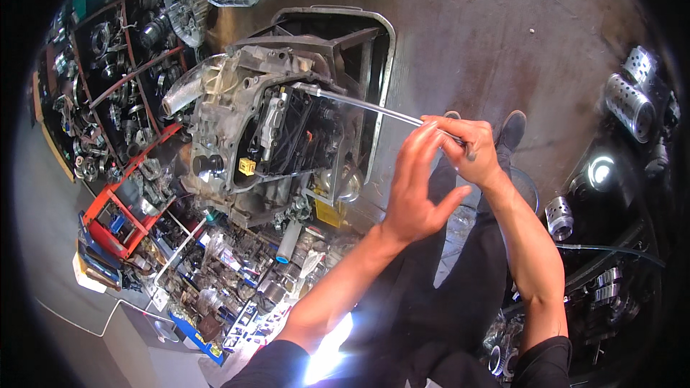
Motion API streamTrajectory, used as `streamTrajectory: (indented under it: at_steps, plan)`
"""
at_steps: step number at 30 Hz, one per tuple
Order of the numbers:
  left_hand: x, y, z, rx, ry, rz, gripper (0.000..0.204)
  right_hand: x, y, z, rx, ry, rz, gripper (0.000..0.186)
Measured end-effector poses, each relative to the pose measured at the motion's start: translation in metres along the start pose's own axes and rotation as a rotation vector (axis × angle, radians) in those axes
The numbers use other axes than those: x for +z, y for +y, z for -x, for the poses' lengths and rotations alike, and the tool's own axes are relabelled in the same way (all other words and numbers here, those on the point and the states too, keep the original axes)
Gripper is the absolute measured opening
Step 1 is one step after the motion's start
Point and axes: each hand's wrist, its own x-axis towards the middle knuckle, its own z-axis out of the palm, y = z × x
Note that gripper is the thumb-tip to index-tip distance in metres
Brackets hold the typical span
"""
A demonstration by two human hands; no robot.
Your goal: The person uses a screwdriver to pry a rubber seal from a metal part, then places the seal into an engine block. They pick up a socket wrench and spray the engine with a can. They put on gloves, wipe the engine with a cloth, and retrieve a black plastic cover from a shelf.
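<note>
Hand, right [471, 147]: wrapped around the near end of a long-handled wrench [374, 108]; the grip was set far from the tool's head, presumably so that leverage could be gained. Hand, left [417, 197]: spread, its thumb held wide of the fingers, with nothing seen enclosed; its fingers were raised beside the right hand, perhaps so that the bar could be steadied. Whether the bar was touched by it could not be told.

Floor [474, 36]: brown, stained; the shoes [512, 131] were planted on it, apart from the machinery, probably for a firm stance.

Shelving [123, 47]: red-edged, crowded with metal parts, which were apparently stored at the left to be kept out of the way.

Gearbox casing [221, 129]: one, grimy; its uncovered side was turned upward, by which its inner parts were exposed to the hands.

Tray [390, 65]: raised-rimmed, with dark metal framing inside; it was placed beside and partly behind the casing, possibly so that drips could be caught.

Wrench: slanted from the right hand across the tray's rim to the casing's upper edge, where its head was set. The fastener, if any, could not be made out.

Perforated drum [629, 108]: laid among other parts at the far right.

Metal block [273, 126]: elongated, silver, seated inside the casing.

Connector [246, 166]: yellow, lodged near the casing's inner edge, readily picked out by its colour.
</note>
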Motion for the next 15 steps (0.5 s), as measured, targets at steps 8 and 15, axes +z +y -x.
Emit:
streamTrajectory:
  at_steps: [8,15]
  plan:
    - [0.032,-0.001,-0.064,-0.079,-0.075,-0.250,0.025,0.007,0.001,0.020,0.189,-0.006,-0.320,0.007]
    - [0.037,0.015,-0.095,-0.396,-0.262,-0.417,0.024,0.018,0.005,0.018,0.291,0.173,-0.269,0.011]
